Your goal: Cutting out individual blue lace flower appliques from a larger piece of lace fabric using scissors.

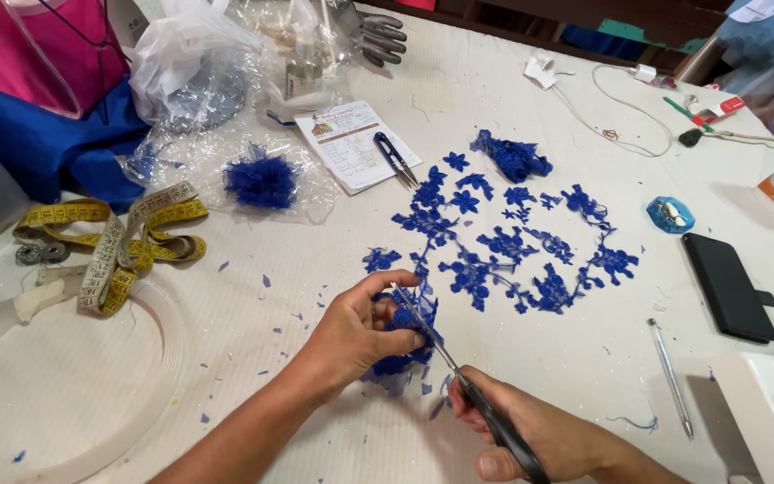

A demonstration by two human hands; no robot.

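Left hand (pixel 357 333) is curled closed around a piece of blue lace (pixel 405 333), thumb on the near side, fingers (pixel 385 285) wrapped over the far edge, so the lace sits pinched in the fold of the fingers with its fringe showing below and to the right of the knuckles. Right hand (pixel 530 430) is closed around the black handles of the scissors (pixel 459 372), fingers through or around the loops; exact grip is partly hidden by the handle. Blades run up and left from the right hand, tip reaching the lace right at the left fingertips, blades look nearly closed, lying across the top of the held piece. Lace is near the front edge of the white table (pixel 512 90), centre-left of frame, with blue offcuts (pixel 266 280) scattered just around it. Beyond the hands: cut blue lace flowers (pixel 503 242) spread out in a loose ring, near but apart from the held piece. Yellow tape measure (pixel 114 237) coiled at left, well apart. Small thread snips (pixel 395 159) lying on a printed card (pixel 351 143) further back. Black phone (pixel 727 285) at right, a silver pen (pixel 671 376) near it, small blue case (pixel 671 215) beyond the phone.
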